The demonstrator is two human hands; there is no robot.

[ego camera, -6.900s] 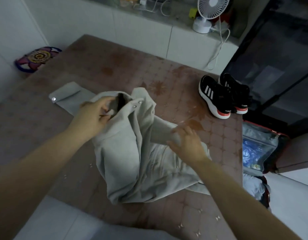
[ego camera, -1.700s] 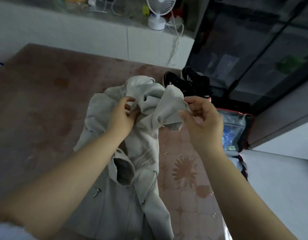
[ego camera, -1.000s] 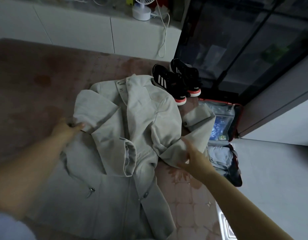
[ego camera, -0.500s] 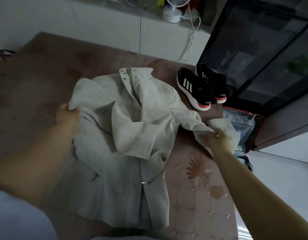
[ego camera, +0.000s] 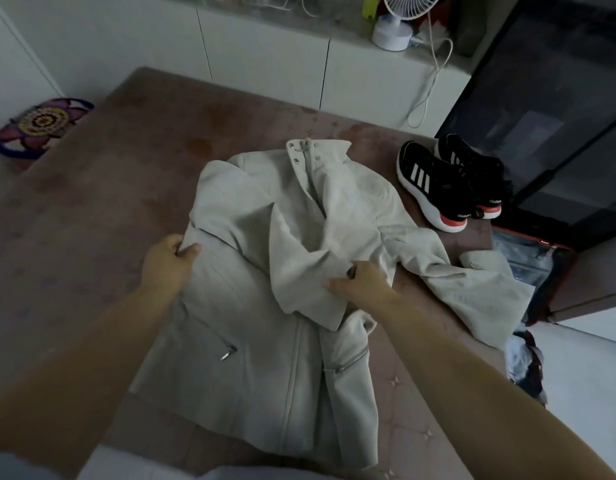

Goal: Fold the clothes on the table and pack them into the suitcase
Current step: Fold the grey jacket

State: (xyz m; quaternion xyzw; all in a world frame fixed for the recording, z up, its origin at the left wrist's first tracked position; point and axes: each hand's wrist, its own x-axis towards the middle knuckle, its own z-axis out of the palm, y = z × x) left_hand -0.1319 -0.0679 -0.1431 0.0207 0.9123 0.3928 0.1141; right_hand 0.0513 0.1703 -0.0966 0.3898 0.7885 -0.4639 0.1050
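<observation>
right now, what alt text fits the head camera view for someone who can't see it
A person's left hand and right hand grip a pale grey jacket spread front-up on a brown table, one sleeve folded across its front. Black sneakers stand at the table's right, and an open suitcase lies beyond that edge.

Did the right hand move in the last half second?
Yes. The right hand left the sleeve cuff beside the suitcase and went leftward, away from it, to grip the middle of the jacket.
</observation>
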